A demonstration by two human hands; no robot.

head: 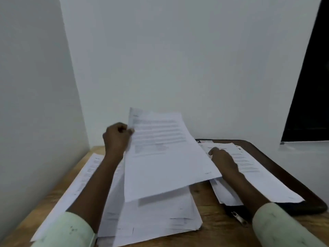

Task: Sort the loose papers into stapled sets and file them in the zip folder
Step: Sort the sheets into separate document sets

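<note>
Pinching the upper left edge of a few white printed sheets [165,154], the left hand [115,138] held them tilted above the untidy pile of loose white papers [156,216] on the brown wooden table [213,234]. The right hand [224,161] lay flat, fingers fairly straight, on white printed pages [263,179] resting on the dark zip folder [281,177], just right of the pile.

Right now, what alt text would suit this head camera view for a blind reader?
A person's left hand pinches printed sheets lifted above a paper pile on a wooden table, while the right hand rests on papers atop a dark zip folder.
</note>
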